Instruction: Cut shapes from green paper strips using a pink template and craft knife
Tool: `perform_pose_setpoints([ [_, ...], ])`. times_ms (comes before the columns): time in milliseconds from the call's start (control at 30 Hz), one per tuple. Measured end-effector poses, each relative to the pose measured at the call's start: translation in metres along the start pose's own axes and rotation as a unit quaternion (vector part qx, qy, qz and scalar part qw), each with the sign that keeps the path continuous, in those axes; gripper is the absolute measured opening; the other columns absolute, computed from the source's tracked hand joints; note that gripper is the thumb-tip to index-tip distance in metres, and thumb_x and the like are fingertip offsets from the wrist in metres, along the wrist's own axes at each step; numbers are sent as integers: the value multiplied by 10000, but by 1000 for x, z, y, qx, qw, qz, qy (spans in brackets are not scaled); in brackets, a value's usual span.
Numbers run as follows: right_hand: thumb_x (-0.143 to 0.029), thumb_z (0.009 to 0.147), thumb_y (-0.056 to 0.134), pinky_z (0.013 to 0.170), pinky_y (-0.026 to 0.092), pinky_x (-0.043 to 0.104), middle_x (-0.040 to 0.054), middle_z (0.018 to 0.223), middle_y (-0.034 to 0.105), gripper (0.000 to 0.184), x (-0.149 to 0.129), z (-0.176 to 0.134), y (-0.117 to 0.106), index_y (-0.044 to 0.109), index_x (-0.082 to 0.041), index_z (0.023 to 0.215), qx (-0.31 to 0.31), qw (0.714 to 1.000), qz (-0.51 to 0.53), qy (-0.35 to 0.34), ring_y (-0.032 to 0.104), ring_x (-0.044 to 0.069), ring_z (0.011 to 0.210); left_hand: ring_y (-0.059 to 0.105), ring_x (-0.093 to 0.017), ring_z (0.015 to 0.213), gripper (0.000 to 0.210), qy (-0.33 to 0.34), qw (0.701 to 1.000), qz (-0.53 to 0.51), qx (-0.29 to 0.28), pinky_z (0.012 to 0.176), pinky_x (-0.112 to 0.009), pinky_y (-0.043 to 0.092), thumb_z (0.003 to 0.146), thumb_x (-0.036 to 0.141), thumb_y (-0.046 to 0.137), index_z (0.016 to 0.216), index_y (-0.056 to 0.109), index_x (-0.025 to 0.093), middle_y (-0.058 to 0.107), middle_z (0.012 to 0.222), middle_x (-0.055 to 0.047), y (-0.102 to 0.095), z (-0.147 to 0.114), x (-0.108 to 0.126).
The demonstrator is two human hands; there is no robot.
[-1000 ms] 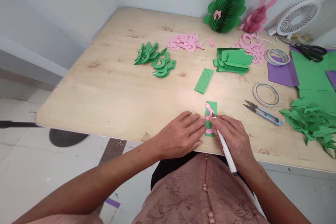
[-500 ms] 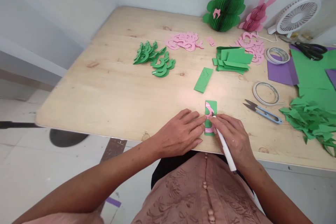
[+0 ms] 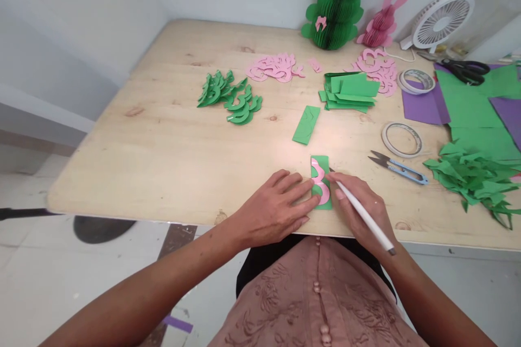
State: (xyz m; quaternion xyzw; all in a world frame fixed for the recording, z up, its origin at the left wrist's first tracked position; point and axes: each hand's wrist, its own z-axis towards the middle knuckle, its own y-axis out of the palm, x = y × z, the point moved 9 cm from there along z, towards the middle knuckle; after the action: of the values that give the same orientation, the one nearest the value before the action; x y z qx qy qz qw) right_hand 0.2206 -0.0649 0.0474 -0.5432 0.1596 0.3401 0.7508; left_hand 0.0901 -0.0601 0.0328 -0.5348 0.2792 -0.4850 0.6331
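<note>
A pink curved paper template [image 3: 324, 193] lies on a green paper strip [image 3: 321, 161] near the table's front edge. My left hand [image 3: 280, 207] rests flat with its fingers apart, the fingertips pressing on the template and the strip's left side. In my right hand [image 3: 362, 209] is a white pen [image 3: 366, 216], its dark tip just right of the strip's upper part. Just beyond lies another green strip [image 3: 306, 125] with curved lines drawn on it.
Thread snips [image 3: 399, 167], a tape roll [image 3: 402, 139] and green scraps [image 3: 472, 176] lie to the right. Folded green strips [image 3: 350, 91], green cutouts [image 3: 228, 95] and pink cutouts [image 3: 277, 67] are farther back. Paper rabbits [image 3: 336, 11] and a fan [image 3: 442, 21] stand by the wall.
The pen tip has come off the pink template and moved right, beyond the strip's edge. My right hand has shifted away, uncovering more of the template. The whole view has moved slightly.
</note>
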Motion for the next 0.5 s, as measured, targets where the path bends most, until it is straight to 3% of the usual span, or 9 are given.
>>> perform_pose_setpoints([
  [167, -281, 961, 556, 873, 572, 339, 48, 1052, 747, 236, 25, -6, -11, 672, -243, 1163, 45, 983, 135, 117, 713, 193, 960, 507, -280, 1171, 365, 0, 1000, -8, 2, 1025, -478, 394, 943, 269, 520, 1305, 537, 221, 553, 1369, -106, 1, -1, -1],
  [333, -333, 943, 579, 859, 554, 332, 40, 1025, 744, 189, 34, -5, -6, 701, -233, 1047, 26, 975, 149, 163, 703, 186, 914, 511, -279, 1169, 368, -1, 1000, -20, 3, 1017, -484, 403, 951, 263, 523, 1319, 540, 244, 569, 1349, -103, 2, -1, -1],
  [500, -313, 911, 575, 615, 509, 254, 25, 837, 703, 140, 33, 3, 2, 667, -209, 916, 3, 972, 148, 182, 642, 158, 736, 516, -284, 1164, 349, 0, 1000, -18, 0, 1009, -485, 406, 945, 266, 532, 1291, 564, 244, 569, 1350, -104, 2, 0, 0],
])
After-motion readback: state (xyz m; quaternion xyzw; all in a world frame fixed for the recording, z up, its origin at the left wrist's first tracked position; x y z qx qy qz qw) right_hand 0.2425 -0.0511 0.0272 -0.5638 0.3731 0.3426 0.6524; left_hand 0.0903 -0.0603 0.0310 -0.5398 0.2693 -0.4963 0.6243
